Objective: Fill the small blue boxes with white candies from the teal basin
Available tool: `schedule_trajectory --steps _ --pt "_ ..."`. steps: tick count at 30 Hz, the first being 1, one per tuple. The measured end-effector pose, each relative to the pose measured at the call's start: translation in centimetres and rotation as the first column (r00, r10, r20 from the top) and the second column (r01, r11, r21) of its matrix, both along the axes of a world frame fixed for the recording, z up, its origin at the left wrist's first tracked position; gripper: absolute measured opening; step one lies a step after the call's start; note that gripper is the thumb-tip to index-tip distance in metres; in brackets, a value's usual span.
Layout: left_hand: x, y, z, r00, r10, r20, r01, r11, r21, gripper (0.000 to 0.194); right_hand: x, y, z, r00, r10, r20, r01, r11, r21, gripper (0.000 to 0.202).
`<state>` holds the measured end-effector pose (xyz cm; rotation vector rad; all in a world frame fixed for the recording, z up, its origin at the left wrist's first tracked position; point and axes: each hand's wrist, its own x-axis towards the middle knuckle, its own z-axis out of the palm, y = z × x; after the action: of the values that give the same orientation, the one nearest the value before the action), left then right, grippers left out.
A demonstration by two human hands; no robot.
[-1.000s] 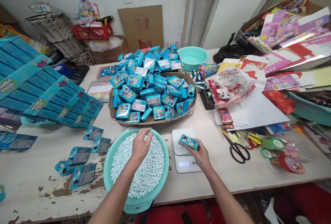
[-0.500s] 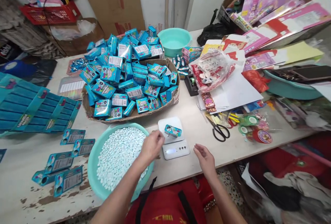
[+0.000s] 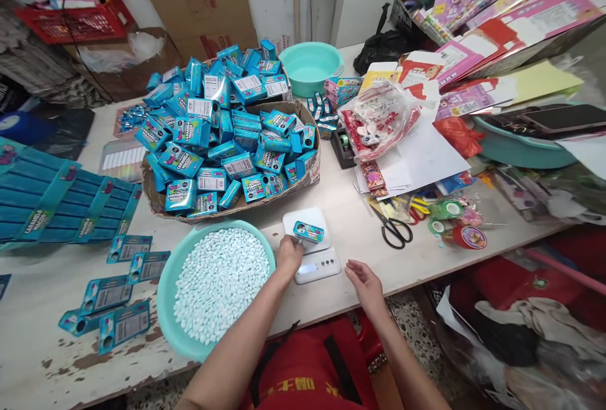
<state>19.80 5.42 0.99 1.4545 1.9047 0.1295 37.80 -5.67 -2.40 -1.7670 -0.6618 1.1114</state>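
A small blue candy pack (image 3: 308,231) lies on the white scale (image 3: 318,268), whose display is lit. My left hand (image 3: 289,255) is at the scale's left edge beside the pack, fingers pinched together; whatever is between them is too small to name. To the right of the scale, my right hand (image 3: 363,279) hovers near the table edge with its fingers apart and nothing in it. A turquoise basin (image 3: 165,299) of small pale candies (image 3: 220,281) stands left of my left forearm.
A cardboard box (image 3: 222,213) heaped with blue packs stands behind the basin. Several blue packs (image 3: 124,326) lie at the left, near stacked blue cartons (image 3: 61,199). Scissors (image 3: 394,231), tape rolls, papers and a plastic bag (image 3: 379,121) are on the right.
My left hand has moved away from the basin to the scale's left edge, close to the pack. My right hand stays beside the scale. The whole view has shifted slightly.
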Motion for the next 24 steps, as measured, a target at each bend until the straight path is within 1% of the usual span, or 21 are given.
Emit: schedule_trajectory --steps 4,8,10,12,14,15,16,17,18,19,20,21,22,24 --pt "0.2 0.0 -0.8 0.999 0.043 -0.009 -0.042 0.999 0.031 0.018 0.2 -0.3 -0.4 1.000 0.002 0.001 -0.002 1.000 0.004 0.044" --pt "0.4 0.2 -0.7 0.999 0.044 0.008 -0.044 0.998 0.036 0.008 -0.1 0.1 -0.6 1.000 0.014 0.021 -0.015 1.000 0.015 0.043" --pt "0.5 0.3 -0.5 0.998 0.055 0.036 -0.056 0.998 0.037 0.007 -0.7 1.3 -0.3 0.996 0.053 0.077 -0.057 0.997 0.051 0.043" --pt "0.7 0.1 0.0 0.994 0.076 0.084 -0.079 0.996 0.029 0.005 -1.7 3.4 0.1 0.976 0.120 0.183 -0.143 0.983 0.118 0.048" --pt "0.5 -0.5 0.9 0.985 0.097 0.140 -0.097 0.995 -0.006 0.004 -2.8 5.9 0.5 0.933 0.183 0.310 -0.250 0.950 0.190 0.055" --pt "0.3 -1.0 1.6 0.975 0.111 0.192 -0.105 0.994 -0.041 0.006 -3.3 7.1 0.6 0.911 0.213 0.353 -0.301 0.928 0.218 0.056" --pt "-0.2 -1.6 2.4 0.947 0.140 0.288 -0.120 0.989 -0.088 0.008 -3.8 8.1 0.7 0.892 0.246 0.381 -0.351 0.905 0.239 0.052" --pt "-0.9 -2.2 3.2 0.885 0.191 0.425 -0.144 0.980 -0.141 0.011 -4.2 9.0 0.8 0.876 0.282 0.392 -0.397 0.882 0.253 0.046" --pt "-1.8 -2.8 4.1 0.775 0.257 0.577 -0.177 0.965 -0.193 0.013 -4.5 9.7 1.0 0.861 0.319 0.395 -0.439 0.858 0.265 0.039" --pt "-2.9 -3.3 5.0 0.622 0.322 0.714 -0.213 0.947 -0.242 0.014 -4.8 10.1 1.4 0.848 0.347 0.400 -0.473 0.836 0.277 0.032" --pt "-4.1 -3.7 5.7 0.450 0.371 0.812 -0.255 0.925 -0.281 0.014 -5.1 10.4 2.0 0.834 0.363 0.415 -0.501 0.814 0.294 0.028" --pt "-5.5 -3.9 6.4 0.300 0.399 0.866 -0.301 0.902 -0.310 0.015 -5.5 10.5 2.8 0.816 0.368 0.446 -0.527 0.791 0.311 0.026" --pt "-6.8 -3.8 6.8 0.205 0.413 0.887 -0.357 0.876 -0.326 0.015 -5.9 10.6 3.9 0.793 0.365 0.488 -0.555 0.763 0.331 0.025" --pt "-9.1 -3.2 7.2 0.081 0.450 0.889 -0.476 0.802 -0.362 0.018 -7.2 10.5 6.6 0.725 0.362 0.585 -0.633 0.685 0.360 0.027"
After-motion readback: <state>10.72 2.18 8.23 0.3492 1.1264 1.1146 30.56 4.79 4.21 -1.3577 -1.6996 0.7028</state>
